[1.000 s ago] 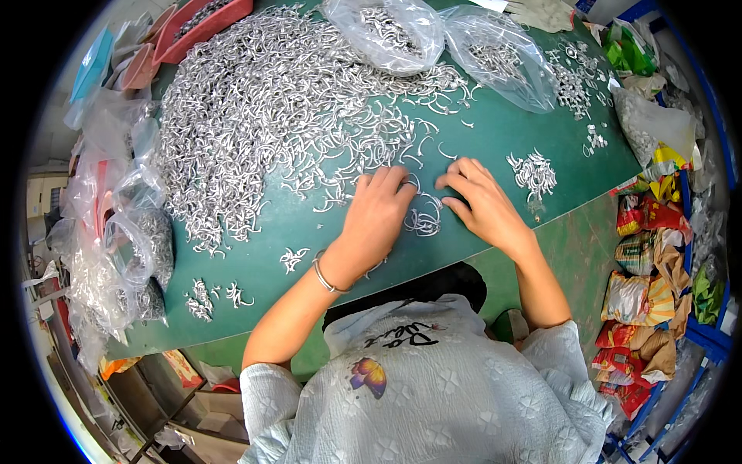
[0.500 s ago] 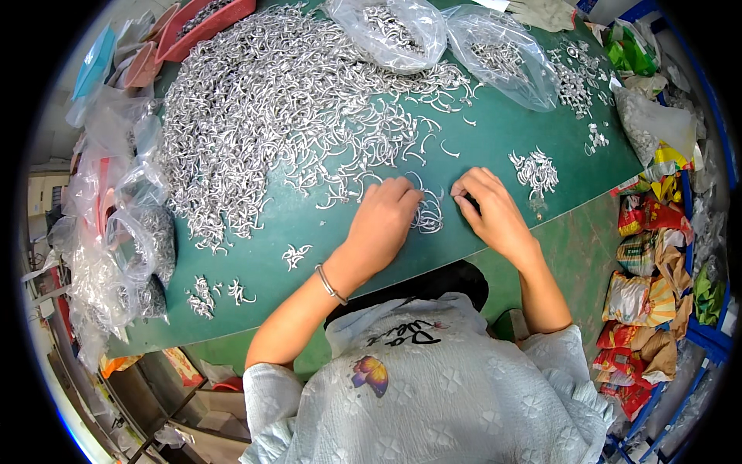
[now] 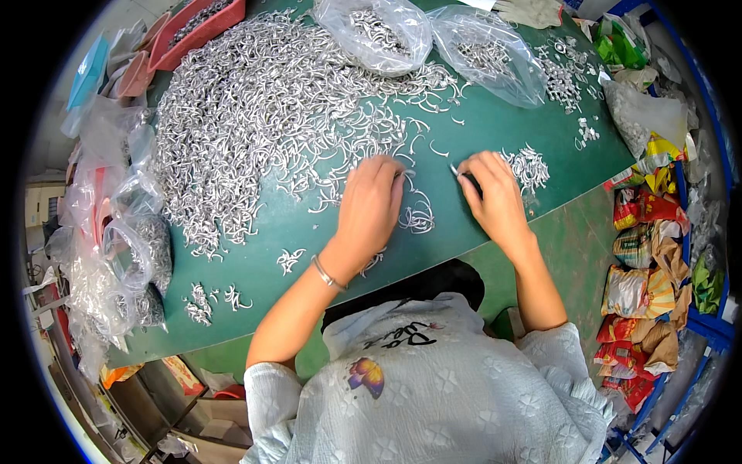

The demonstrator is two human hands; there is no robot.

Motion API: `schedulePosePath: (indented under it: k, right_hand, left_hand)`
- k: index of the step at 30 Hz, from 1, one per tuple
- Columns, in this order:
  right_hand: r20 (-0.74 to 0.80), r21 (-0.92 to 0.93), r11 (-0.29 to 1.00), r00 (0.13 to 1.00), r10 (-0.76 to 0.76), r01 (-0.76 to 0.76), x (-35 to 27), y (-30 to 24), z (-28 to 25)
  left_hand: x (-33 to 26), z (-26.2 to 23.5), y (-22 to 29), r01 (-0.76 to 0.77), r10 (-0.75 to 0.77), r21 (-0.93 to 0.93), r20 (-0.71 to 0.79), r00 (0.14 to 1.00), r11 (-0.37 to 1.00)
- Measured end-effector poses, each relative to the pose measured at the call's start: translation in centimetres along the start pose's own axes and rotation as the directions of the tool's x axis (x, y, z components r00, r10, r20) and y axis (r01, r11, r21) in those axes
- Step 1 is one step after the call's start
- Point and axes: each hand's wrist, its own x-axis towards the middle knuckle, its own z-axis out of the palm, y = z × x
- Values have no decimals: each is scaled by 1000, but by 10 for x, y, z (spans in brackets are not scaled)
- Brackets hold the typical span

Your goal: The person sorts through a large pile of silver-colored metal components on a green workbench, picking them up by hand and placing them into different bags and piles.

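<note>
My left hand point(image 3: 369, 201), a metal bangle at its wrist, is over the near edge of a big heap of small curved silver metal pieces point(image 3: 239, 116). Its fingers are curled and pinched, and what is between them is too small or hidden to tell. Across a short gap, my right hand point(image 3: 496, 199) is closed in a pinch, with a small silver metal piece point(image 3: 454, 169) sticking out at its fingertips. A few loose curved pieces point(image 3: 418, 217) lie on the green table between the hands. Beside my right hand is a small pile of similar pieces point(image 3: 528, 168).
Clear plastic bags of parts point(image 3: 487, 58) rest at the far side. A red tray point(image 3: 193, 35) stands far left, near bulging bags point(image 3: 147, 247). Small clusters point(image 3: 199, 304) lie at the near left. Colourful packages point(image 3: 638, 290) fill a blue rack on the right.
My left hand has moved slightly left and away from me, toward the heap. My right hand has shifted a little right, and a metal piece now shows at its fingertips.
</note>
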Motion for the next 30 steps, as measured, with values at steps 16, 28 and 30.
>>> schedulePosePath:
  k: [16,28,30]
  right_hand:
    - [51,-128,988,996,-78,84,35,13,18]
    - [93,18,998,994,-58,57,45,-19,29]
    - [124,-96,991,989,-83,95,42,-18,36]
  left_hand:
    - [-30,-10,15,-85,99,-58,312,945,995]
    - [-27,-5,12,-63,73,-67,171,982,996]
    - [-28,-2,12,-118,124,-44,222,967,992]
